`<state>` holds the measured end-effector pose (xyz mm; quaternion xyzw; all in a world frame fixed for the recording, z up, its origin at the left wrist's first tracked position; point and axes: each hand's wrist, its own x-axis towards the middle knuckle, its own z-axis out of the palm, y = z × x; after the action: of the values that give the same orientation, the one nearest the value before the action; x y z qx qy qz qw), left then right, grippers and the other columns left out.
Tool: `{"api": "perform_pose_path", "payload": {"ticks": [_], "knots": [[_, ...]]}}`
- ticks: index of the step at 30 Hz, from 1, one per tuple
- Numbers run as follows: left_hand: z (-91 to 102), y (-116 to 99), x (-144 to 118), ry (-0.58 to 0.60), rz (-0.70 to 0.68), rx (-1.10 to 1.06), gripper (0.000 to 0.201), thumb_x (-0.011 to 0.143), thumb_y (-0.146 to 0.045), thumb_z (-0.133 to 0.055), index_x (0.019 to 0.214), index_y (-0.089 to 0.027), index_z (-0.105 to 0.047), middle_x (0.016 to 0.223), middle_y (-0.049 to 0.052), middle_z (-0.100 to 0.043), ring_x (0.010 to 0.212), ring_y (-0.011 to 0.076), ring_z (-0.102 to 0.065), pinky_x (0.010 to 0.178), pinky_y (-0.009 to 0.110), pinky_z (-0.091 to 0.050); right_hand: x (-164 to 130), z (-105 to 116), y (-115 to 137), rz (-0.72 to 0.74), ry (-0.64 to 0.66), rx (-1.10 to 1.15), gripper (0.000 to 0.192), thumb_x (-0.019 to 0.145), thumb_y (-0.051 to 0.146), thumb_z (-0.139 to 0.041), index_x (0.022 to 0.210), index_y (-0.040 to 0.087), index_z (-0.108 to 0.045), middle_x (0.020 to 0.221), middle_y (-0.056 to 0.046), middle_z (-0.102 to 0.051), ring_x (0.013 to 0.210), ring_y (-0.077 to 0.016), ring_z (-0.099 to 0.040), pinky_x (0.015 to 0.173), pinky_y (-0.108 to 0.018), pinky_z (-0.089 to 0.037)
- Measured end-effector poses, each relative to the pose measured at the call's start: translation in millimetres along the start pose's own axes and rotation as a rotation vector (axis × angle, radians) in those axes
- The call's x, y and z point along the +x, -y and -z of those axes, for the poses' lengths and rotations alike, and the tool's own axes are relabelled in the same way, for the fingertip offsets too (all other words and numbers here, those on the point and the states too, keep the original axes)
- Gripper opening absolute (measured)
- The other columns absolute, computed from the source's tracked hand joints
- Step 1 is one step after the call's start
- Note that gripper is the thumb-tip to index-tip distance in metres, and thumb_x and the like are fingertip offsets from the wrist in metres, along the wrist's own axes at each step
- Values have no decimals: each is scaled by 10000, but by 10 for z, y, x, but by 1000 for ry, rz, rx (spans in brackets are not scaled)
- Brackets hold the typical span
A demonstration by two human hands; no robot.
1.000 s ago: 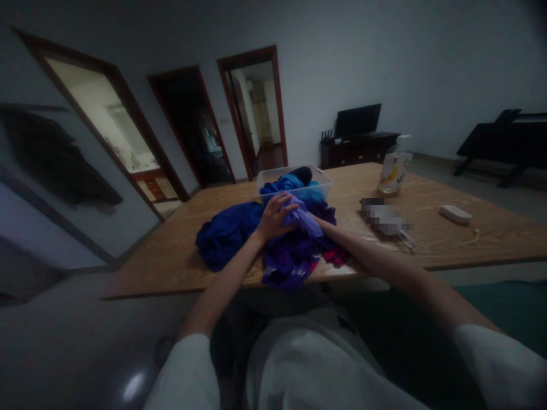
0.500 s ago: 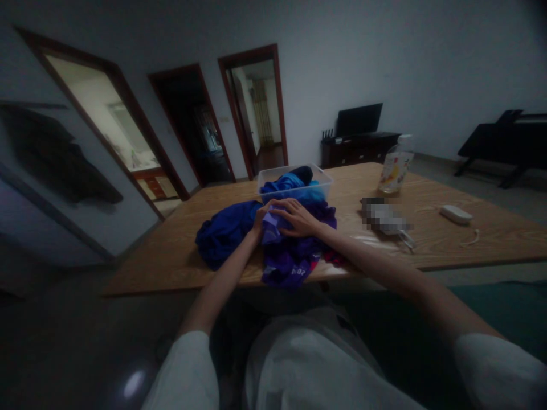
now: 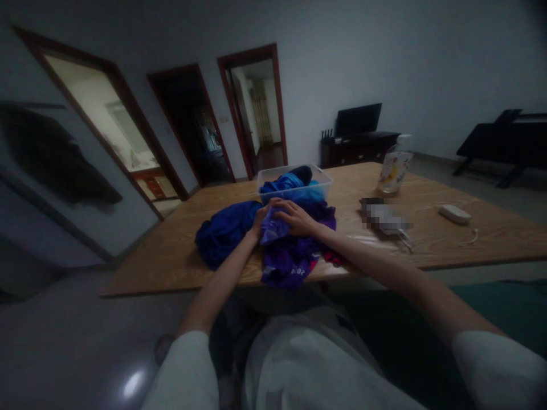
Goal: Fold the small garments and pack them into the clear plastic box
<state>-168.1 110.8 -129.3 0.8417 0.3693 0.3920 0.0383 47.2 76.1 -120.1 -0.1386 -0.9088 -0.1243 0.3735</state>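
Hands met on the light purple cloth (image 3: 273,230), at the near middle of the worktop (image 3: 427,239). My right hand (image 3: 294,218) lay flat and open on top of it, fingers spread and pointing toward nine o'clock, pressing it down. My left hand (image 3: 258,219) was tucked against the cloth's nine-o'clock edge; it was mostly hidden behind the fabric, and I could not tell whether it pinched the cloth or only steadied it. The cloth sat right under both hands, bunched rather than flat, its longer side running roughly from nine to three o'clock, so neither hand had to reach; the right hand covered more of it.

Under it lay the dark purple garment (image 3: 290,259), hanging over the worktop's six-o'clock edge. Touching the pile at nine o'clock was a dark blue garment (image 3: 222,233). At twelve o'clock, just behind the hands, stood the clear plastic bin (image 3: 318,176) holding blue clothes. At about two o'clock stood a pump bottle (image 3: 394,168), and at three o'clock, well apart, a small white box (image 3: 454,213).

A second earlier the left hand lay on top of the cloth with the right beneath it; half a second earlier the right hand was already on top, and since then it had slid a little toward nine o'clock.
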Motion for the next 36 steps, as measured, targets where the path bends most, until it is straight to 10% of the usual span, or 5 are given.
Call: {"api": "perform_pose_path", "payload": {"ticks": [8, 16, 29, 36], "knots": [[56, -209, -40, -49, -174, 98, 670, 1020, -357, -572, 1629, -188, -348, 1460, 159, -649, 1230, 260, -715, 969, 353, -583, -81, -76, -268, -300, -181, 101, 491, 836, 222, -578, 1323, 162, -571, 1219, -177, -679, 1136, -351, -668, 979, -506, -588], [110, -533, -18, 25, -491, 254, 522, 1027, -516, -595, 1490, -276, -587, 1644, 146, -470, 1533, 310, -449, 1272, 529, -371, -262, -228, -476, -386, -83, 123, 559, 883, 247, -551, 1423, 102, -562, 1384, -219, -672, 1295, -352, -647, 1099, -523, -546], [-33, -217, -13, -197, -135, 24, 540, 1048, -237, -428, 1582, -163, -399, 1517, 171, -601, 1409, 243, -600, 1203, 447, -480, 22, 49, 74, -65, -75, 97, 716, 993, 384, -634, 1631, 234, -345, 1680, -207, -329, 1590, -376, -313, 1266, -639, -360], [-47, -126, -14, -135, -62, -5, 426, 929, -94, -481, 1322, -186, -616, 1325, 101, -727, 1229, 213, -710, 1091, 368, -561, 45, 32, 164, -38, 40, 34, 733, 965, 349, -653, 1642, 262, -388, 1728, -177, -269, 1606, -376, -276, 1257, -626, -353]]}}
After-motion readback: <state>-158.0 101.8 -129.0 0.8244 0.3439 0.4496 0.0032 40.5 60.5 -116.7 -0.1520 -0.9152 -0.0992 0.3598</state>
